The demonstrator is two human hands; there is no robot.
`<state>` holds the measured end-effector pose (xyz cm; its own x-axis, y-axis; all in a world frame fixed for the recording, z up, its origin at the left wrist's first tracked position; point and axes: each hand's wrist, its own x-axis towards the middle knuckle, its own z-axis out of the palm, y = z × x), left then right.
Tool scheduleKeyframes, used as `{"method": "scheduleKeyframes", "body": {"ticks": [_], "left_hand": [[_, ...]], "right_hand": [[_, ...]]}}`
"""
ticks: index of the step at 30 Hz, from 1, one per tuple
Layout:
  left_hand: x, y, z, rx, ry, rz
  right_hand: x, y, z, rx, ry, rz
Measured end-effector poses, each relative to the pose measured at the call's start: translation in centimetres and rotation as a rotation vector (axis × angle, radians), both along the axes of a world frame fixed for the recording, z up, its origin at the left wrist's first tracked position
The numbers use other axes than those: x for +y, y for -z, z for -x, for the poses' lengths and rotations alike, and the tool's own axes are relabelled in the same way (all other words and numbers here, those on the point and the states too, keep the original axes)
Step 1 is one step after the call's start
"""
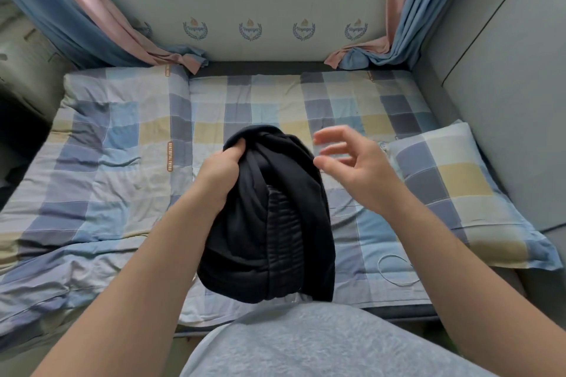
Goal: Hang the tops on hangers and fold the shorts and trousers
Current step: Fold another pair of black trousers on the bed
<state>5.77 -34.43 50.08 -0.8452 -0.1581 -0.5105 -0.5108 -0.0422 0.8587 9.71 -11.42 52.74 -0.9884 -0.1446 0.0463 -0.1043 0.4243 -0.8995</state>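
Judged as a fold step, barely begun: bunched black fabric garment with a ribbed elastic waistband, probably shorts or trousers, held up at frame centre above the blue-and-yellow checked bedsheet. Gripped at its top, about 11 o'clock of the bundle, by the left hand, fingers curled into the cloth. Right hand at 2 o'clock of the bundle, just beside it, holding nothing, fingers spread and loosely bent, slightly blurred; touching the cloth or not, cannot tell. Next, likely: catch the waistband with the free hand, shake the bundle out, lay it flat on the sheet. Soft and twisted, so apt to stay tangled without a second grip. No basket, drawer or box in view — no hanger either. Matching checked pillow at 3 o'clock, rumpled checked quilt at 9 o'clock, thin white cord loop at 4 o'clock.
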Motion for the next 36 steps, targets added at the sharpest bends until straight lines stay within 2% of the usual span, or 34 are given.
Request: {"method": "scheduleKeyframes", "body": {"ticks": [4,8,10,15,21,26,28,30,33,36], "left_hand": [[-0.5,-0.4,0.1,-0.051,-0.087,-0.112],[-0.7,0.0,-0.4,-0.132,-0.093,-0.166],[-0.5,0.2,-0.7,-0.159,-0.083,-0.178],[-0.8,0.5,-0.3,-0.202,-0.100,-0.206],[-1.4,0.6,-0.3,-0.210,-0.021,-0.199],[-1.5,1.2,-1.6,-0.114,-0.012,-0.237],[-0.9,0.7,-1.7,-0.162,-0.010,-0.209],[-1.1,0.7,-2.0,-0.177,0.047,-0.184],[-1.1,0.9,-2.7,-0.100,0.139,-0.272],[-1.1,0.6,-2.6,-0.013,0.216,-0.171]], "right_hand": [[-2.1,1.0,-3.3,-0.184,-0.350,0.088],[-2.9,1.4,-4.5,-0.229,-0.490,-0.040],[-3.6,1.6,-4.9,-0.173,-0.508,-0.178],[-4.3,2.0,-4.9,0.111,-0.543,-0.433],[-4.9,3.2,-5.6,0.294,-0.496,-0.500],[-4.6,3.0,-4.8,0.441,-0.373,-0.440],[-4.7,2.9,-4.3,0.450,-0.325,-0.391],[-4.7,2.5,-3.6,0.378,-0.275,-0.275],[-4.4,1.2,-2.1,0.214,-0.159,-0.116],[-3.5,-0.1,-0.5,0.142,-0.068,-0.015]]}}
